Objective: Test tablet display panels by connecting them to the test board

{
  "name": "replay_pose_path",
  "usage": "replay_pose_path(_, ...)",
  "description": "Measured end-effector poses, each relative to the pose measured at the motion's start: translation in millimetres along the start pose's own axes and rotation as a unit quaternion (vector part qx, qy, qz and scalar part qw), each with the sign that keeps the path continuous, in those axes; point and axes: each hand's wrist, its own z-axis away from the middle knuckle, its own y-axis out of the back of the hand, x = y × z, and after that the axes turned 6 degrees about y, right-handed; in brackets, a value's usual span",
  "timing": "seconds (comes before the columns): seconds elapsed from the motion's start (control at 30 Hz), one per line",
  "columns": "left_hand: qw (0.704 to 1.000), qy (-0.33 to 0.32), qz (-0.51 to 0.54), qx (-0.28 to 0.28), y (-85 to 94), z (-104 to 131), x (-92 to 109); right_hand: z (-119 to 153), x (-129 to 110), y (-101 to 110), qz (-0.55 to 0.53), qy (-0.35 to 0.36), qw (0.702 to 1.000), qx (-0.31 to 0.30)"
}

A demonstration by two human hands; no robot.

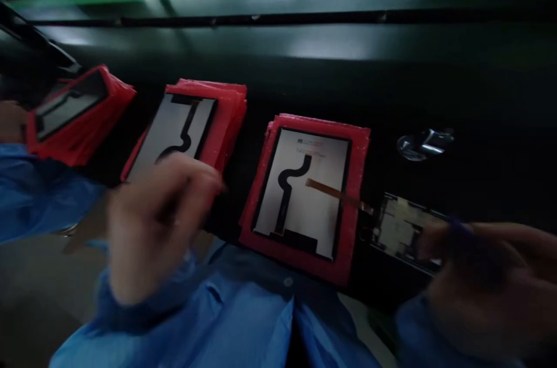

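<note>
Left hand (163, 226) curling nearly closed at eight o'clock, hold unclear; right hand (491, 287) half-curling at four, fingers overlapping circuit board (398, 224), grip too blurred; display panel (304, 211) lying between.

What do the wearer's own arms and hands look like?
Both arms are in blue sleeves, the left sleeve creased and the right sleeve dim. The left hand looks ungloved. The right hand shows bare areas plus a dark purplish patch, too blurred to identify. No markings readable.
</note>
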Motion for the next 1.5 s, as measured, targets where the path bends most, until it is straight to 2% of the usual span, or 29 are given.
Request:
replay_pose_path(0.03, 0.994, -0.058, 0.049, -0.082, -19.3, 3, 15, 7, -6, -7, -0.011, 0.003, 1.000, 0.010)
replay_pose_path(0.07, 0.983, -0.089, 0.074, -0.146, -40.6, 0, 24, 12, -10, -15, -0.019, -0.001, 1.000, -0.022)
replay_pose_path(0.1, 0.972, -0.107, 0.082, -0.194, -63.3, -8, 29, 17, -12, -24, -0.023, -0.013, 0.997, -0.076)
replay_pose_path(0.13, 0.968, -0.118, 0.073, -0.210, -86.4, -19, 30, 21, -12, -34, -0.035, -0.032, 0.990, -0.136)
replay_pose_path(0.2, 0.969, -0.115, 0.032, -0.216, -130.5, -45, 22, 27, -9, -53, -0.056, -0.073, 0.972, -0.217)
replay_pose_path(0.27, 0.975, -0.080, 0.006, -0.207, -165.5, -65, 8, 33, -4, -69, -0.065, -0.091, 0.966, -0.234)
replay_pose_path(0.37, 0.985, -0.048, 0.002, -0.168, -194.0, -75, -8, 39, 1, -84, -0.036, -0.072, 0.968, -0.237)
replay_pose_path(0.43, 0.986, -0.060, 0.015, -0.156, -199.3, -73, -14, 42, 1, -88, -0.015, -0.056, 0.969, -0.241)
replay_pose_path(0.6, 0.980, -0.093, 0.045, -0.167, -197.2, -68, -18, 44, -3, -91, 0.029, -0.026, 0.958, -0.285)
replay_pose_path(0.87, 0.973, -0.133, -0.078, -0.173, -194.0, -68, -14, 49, 2, -90, 0.053, 0.003, 0.954, -0.296)
replay_pose_path(1.03, 0.978, -0.104, -0.017, -0.181, -191.8, -70, -13, 44, 5, -76, 0.006, -0.032, 0.981, -0.193)
replay_pose_path(1.1, 0.975, -0.102, 0.011, -0.199, -191.3, -72, -14, 34, 8, -64, -0.006, -0.012, 0.988, -0.153)
replay_pose_path(1.23, 0.960, -0.108, 0.077, -0.246, -188.8, -74, -16, 5, 27, -35, 0.091, 0.017, 0.991, -0.097)
replay_pose_path(1.3, 0.953, -0.107, 0.099, -0.267, -185.7, -74, -16, -7, 41, -23, 0.159, 0.032, 0.979, -0.119)
replay_pose_path(1.4, 0.934, -0.084, 0.160, -0.309, -178.8, -74, -14, -17, 57, -12, 0.203, 0.055, 0.954, -0.215)
replay_pose_path(1.47, 0.899, -0.044, 0.227, -0.371, -173.7, -75, -12, -22, 59, -10, 0.177, 0.035, 0.948, -0.261)
replay_pose_path(1.5, 0.873, -0.018, 0.259, -0.413, -171.4, -75, -11, -25, 56, -10, 0.155, 0.021, 0.950, -0.271)
